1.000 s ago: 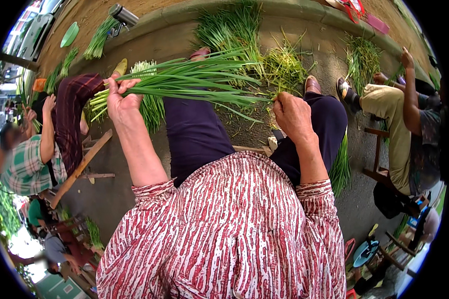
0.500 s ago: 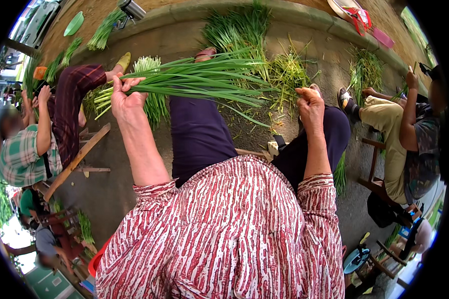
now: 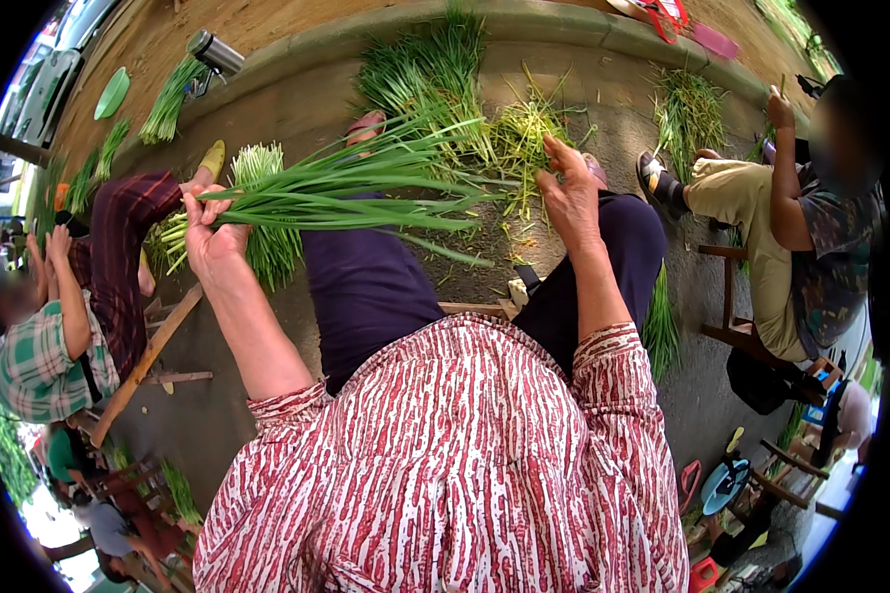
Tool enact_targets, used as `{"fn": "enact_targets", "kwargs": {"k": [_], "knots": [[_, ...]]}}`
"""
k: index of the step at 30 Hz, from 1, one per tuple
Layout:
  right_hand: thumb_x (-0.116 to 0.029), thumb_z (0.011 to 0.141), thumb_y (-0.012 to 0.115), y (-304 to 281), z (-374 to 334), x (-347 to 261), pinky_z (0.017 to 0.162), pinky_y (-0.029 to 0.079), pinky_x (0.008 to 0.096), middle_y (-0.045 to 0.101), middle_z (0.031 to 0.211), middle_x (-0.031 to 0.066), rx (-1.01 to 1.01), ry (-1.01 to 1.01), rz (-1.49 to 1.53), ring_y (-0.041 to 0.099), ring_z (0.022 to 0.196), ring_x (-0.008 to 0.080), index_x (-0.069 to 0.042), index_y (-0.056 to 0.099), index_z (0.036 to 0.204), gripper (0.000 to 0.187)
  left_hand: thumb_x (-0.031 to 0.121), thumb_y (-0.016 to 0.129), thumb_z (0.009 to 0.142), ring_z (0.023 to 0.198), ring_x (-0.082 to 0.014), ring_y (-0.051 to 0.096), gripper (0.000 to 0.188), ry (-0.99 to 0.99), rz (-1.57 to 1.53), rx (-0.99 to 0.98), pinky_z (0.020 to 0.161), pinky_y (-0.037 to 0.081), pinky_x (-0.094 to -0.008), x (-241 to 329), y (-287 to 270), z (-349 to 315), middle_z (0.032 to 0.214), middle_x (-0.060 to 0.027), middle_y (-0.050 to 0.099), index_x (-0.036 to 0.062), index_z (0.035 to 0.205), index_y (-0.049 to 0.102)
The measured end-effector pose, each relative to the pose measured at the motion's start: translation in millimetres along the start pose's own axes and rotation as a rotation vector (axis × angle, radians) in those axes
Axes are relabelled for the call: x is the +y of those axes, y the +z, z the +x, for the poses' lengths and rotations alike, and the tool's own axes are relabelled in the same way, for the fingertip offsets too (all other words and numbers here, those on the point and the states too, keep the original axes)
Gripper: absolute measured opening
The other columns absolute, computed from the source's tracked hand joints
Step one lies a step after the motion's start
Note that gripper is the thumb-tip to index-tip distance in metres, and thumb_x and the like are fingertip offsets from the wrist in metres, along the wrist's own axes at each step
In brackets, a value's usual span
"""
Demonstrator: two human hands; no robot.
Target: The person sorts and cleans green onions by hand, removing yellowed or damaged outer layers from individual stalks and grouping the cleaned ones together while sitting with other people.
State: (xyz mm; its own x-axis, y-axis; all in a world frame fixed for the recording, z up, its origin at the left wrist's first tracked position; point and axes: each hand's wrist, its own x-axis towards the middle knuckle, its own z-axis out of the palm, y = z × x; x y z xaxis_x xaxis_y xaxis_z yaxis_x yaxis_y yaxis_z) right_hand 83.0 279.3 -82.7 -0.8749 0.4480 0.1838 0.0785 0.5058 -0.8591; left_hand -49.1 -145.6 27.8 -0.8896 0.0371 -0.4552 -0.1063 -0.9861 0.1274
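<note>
My left hand (image 3: 216, 232) is closed around a bunch of garlic chives (image 3: 356, 193). The pale stem ends poke out to its left, and the long green leaves fan to the right above my thigh. Over my right knee, my right hand (image 3: 574, 203) is raised with thumb and fingers apart and nothing visible in it. Beyond it lies a heap of yellowed leaves (image 3: 526, 128) on the pavement. A pile of loose green chives (image 3: 420, 74) is just left of that heap. Partly hidden behind the held bunch is a stack of chives (image 3: 269, 252) with white ends.
A seated person in plaid trousers (image 3: 133, 222) is at the left, beside a wooden stool (image 3: 148, 366). At the right another person in tan trousers (image 3: 747, 198) sits near a leaf heap (image 3: 690, 109). A curb (image 3: 564, 30) crosses the far side; a metal flask (image 3: 216, 51) stands there.
My right hand has lifted away from my knee, its fingers spreading from a curled pose. The left hand keeps the chives. The whole view has shifted slightly.
</note>
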Motion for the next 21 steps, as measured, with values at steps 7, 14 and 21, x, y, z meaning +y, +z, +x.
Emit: {"fn": "enact_targets", "kwargs": {"k": [7, 14, 21], "knots": [[-0.014, 0.085, 0.059, 6, 24, -62, 0.097, 0.041, 0.0391, 0.052, 0.128, 0.0127, -0.103, -0.405, -0.188, 0.048, 0.117, 0.0309, -0.014, 0.055, 0.125, 0.040, 0.028, 0.059, 0.089, 0.050, -0.0092, 0.031, 0.019, -0.031, 0.084, -0.066, 0.062, 0.034, -0.0318, -3, 0, -7, 0.060, 0.0009, 0.037, 0.0099, 0.083, 0.054], [-0.015, 0.084, 0.056, 17, 25, -62, 0.077, 0.046, 0.0413, 0.061, 0.081, 0.0104, -0.138, -0.466, -0.398, 0.059, 0.086, 0.0293, -0.009, 0.062, 0.084, 0.009, 0.027, 0.060, 0.089, 0.050, -0.0093, 0.033, 0.019, -0.028, 0.076, -0.032, 0.061, 0.035, -0.0304, -10, 2, -9, 0.066, -0.0021, 0.043, 0.0091, 0.085, 0.056], [-0.012, 0.078, 0.054, 8, 33, -47, 0.072, 0.048, 0.0393, 0.065, 0.089, 0.0118, -0.125, 0.171, -0.132, 0.063, 0.081, 0.0282, -0.008, 0.066, 0.095, 0.021, 0.020, 0.064, 0.087, 0.050, -0.0100, 0.035, 0.016, -0.165, -0.058, -0.118, 0.056, 0.035, -0.0275, -2, -8, -9, 0.066, -0.0034, 0.042, 0.0060, 0.085, 0.056]]}}
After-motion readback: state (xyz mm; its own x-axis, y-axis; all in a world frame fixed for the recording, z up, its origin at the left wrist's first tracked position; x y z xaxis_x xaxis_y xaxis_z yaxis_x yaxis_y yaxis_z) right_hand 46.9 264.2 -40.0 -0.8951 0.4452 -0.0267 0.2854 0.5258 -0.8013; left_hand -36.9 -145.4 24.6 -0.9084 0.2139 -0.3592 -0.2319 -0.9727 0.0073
